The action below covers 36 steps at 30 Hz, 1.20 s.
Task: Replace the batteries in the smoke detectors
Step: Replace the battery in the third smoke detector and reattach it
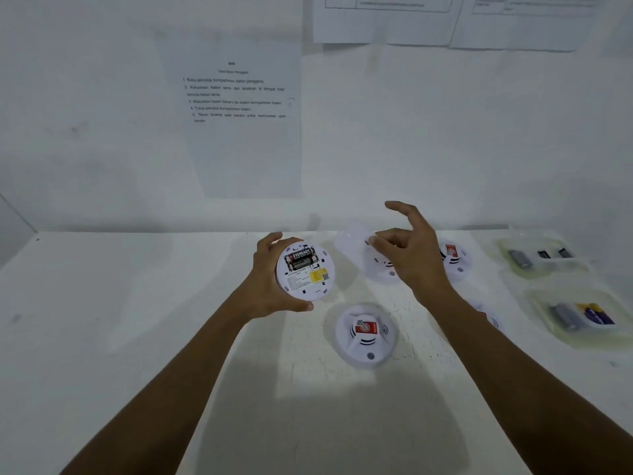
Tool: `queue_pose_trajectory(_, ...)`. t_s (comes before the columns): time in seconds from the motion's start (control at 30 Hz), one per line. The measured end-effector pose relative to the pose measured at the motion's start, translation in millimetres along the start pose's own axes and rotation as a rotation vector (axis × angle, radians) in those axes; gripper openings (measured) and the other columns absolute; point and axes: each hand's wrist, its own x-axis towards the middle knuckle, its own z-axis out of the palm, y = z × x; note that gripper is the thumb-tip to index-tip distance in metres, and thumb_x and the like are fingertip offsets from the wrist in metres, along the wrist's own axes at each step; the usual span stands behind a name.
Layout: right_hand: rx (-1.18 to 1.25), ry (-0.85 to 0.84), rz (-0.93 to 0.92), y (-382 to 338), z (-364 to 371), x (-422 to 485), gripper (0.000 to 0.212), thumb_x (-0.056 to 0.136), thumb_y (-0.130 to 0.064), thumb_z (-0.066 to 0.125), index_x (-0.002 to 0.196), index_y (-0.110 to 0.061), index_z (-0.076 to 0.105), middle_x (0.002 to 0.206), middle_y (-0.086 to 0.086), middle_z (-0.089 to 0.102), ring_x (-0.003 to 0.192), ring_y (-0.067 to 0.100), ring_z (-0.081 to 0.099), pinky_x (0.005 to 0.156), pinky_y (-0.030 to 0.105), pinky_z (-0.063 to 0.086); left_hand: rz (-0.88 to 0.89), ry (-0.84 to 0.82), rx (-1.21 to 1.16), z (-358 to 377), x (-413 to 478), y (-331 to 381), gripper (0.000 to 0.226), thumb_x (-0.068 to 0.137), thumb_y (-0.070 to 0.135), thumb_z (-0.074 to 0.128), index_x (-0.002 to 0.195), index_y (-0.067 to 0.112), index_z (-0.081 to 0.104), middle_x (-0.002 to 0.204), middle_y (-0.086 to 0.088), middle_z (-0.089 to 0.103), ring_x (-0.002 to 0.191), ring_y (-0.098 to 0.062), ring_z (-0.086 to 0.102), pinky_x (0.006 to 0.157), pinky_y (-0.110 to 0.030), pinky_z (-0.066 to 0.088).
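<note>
Left hand (270,279) grips the opened smoke detector (306,274), old batteries (300,258) exposed; right hand (414,255) hovers loosely open, apparently empty. Next: prise them out.

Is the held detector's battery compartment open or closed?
Open: the black battery shows uncovered in the back of the detector the left hand holds.

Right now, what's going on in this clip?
A person is partway through a battery swap. The left hand grips a smoke detector turned back-side toward the camera, its compartment open with a battery inside. The right hand hovers above a second detector on the table; whether it holds anything is unclear. A third detector lies face up nearer the person, and battery packs sit at the right.
</note>
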Motion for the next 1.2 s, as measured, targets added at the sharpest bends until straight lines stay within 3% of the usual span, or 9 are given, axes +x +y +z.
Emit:
queue_pose_trajectory(0.17, 0.037, -0.159, -0.025, -10.5, -0.2, -14.5, 0.054, 0.083, -0.006, 0.076, 0.128, -0.025, 0.054, 0.077, 0.003, 0.075, 0.072, 0.014, 0.070, 0.068, 0.024, 0.055, 0.060, -0.019, -0.026, 28.1, 13.6, 23.0, 0.110, 0.038, 0.053, 0.089, 0.131, 0.052, 0.029, 0.145, 0.013, 0.014, 0.142, -0.013, 0.021, 0.115, -0.042, 0.034)
queue_pose_trajectory(0.3, -0.241, -0.150, -0.154, -1.7, -4.0, -15.9, 0.035, 0.082, -0.013, 0.077, 0.114, -0.024, 0.067, 0.087, -0.006, 0.073, 0.073, 0.012, 0.068, 0.071, 0.025, 0.055, 0.108, -0.024, -0.038, 46.2, 20.7, 38.2, 0.112, 0.038, 0.052, 0.089, 0.131, 0.056, 0.027, 0.145, 0.013, 0.014, 0.140, -0.013, 0.024, 0.113, -0.042, 0.037)
queue_pose_trajectory(0.43, -0.501, -0.126, -0.375, 12.1, -10.1, -20.9, 0.020, 0.081, -0.020, 0.078, 0.100, -0.015, 0.077, 0.095, 0.003, 0.074, 0.084, 0.017, 0.066, 0.080, 0.031, 0.053, 0.140, -0.007, -0.042, 57.4, 24.5, 46.8, 0.108, 0.037, 0.061, 0.087, 0.128, 0.060, 0.029, 0.144, 0.012, 0.017, 0.139, -0.018, 0.027, 0.113, -0.044, 0.036)
queue_pose_trajectory(0.6, -0.586, -0.088, -0.372, 12.9, -12.9, -28.2, 0.035, 0.080, -0.039, 0.070, 0.099, -0.012, 0.077, 0.099, 0.007, 0.072, 0.087, 0.021, 0.067, 0.081, 0.030, 0.053, 0.142, 0.009, -0.035, 67.5, 26.0, 52.2, 0.103, 0.038, 0.056, 0.086, 0.127, 0.045, 0.034, 0.145, 0.005, 0.019, 0.139, -0.021, 0.029, 0.113, -0.043, 0.037)
queue_pose_trajectory(0.77, -0.636, -0.128, -0.287, 3.8, -12.2, -32.3, 0.059, 0.070, -0.060, 0.068, 0.105, -0.014, 0.075, 0.106, 0.004, 0.072, 0.093, 0.021, 0.066, 0.085, 0.034, 0.054, 0.127, 0.015, -0.061, 71.2, 26.9, 56.1, 0.110, 0.037, 0.051, 0.087, 0.131, 0.034, 0.035, 0.144, 0.006, 0.023, 0.134, -0.015, 0.036, 0.109, -0.027, 0.039)
queue_pose_trajectory(0.87, -0.623, -0.171, -0.246, -2.5, -13.4, -30.5, 0.062, 0.072, -0.059, 0.072, 0.119, -0.019, 0.069, 0.115, 0.004, 0.068, 0.099, 0.021, 0.064, 0.089, 0.035, 0.053, 0.151, 0.025, -0.068, 72.1, 27.8, 59.2, 0.107, 0.037, 0.052, 0.087, 0.130, 0.041, 0.036, 0.143, 0.010, 0.025, 0.135, -0.013, 0.035, 0.107, -0.020, 0.037)
queue_pose_trajectory(1.0, -0.601, -0.204, -0.197, -9.4, -13.3, -28.4, 0.056, 0.075, -0.050, 0.078, 0.121, -0.021, 0.069, 0.115, 0.005, 0.068, 0.097, 0.019, 0.063, 0.090, 0.034, 0.052, 0.131, 0.031, -0.096, 71.3, 26.8, 62.7, 0.099, 0.040, 0.061, 0.086, 0.126, 0.054, 0.037, 0.141, 0.012, 0.038, 0.128, -0.012, 0.045, 0.106, -0.032, 0.042)
queue_pose_trajectory(1.1, -0.517, -0.169, -0.147, -11.1, -11.0, -27.8, 0.053, 0.074, -0.047, 0.080, 0.119, -0.021, 0.071, 0.113, 0.005, 0.072, 0.090, 0.015, 0.067, 0.087, 0.032, 0.056, 0.025, -0.007, -0.137, 67.3, 23.1, 71.0, 0.083, 0.044, 0.067, 0.078, 0.115, 0.041, 0.042, 0.114, 0.044, 0.054, 0.109, 0.015, 0.052, 0.094, -0.013, 0.041)
queue_pose_trajectory(1.2, -0.417, -0.155, -0.059, -8.9, -5.6, -28.2, 0.050, 0.074, -0.044, 0.081, 0.117, -0.022, 0.071, 0.113, 0.003, 0.073, 0.085, 0.013, 0.068, 0.084, 0.029, 0.058, 0.012, 0.004, -0.116, 65.4, 19.9, 73.2, 0.084, 0.045, 0.068, 0.077, 0.117, 0.043, 0.040, 0.116, 0.032, 0.051, 0.106, 0.018, 0.051, 0.090, -0.005, 0.040)
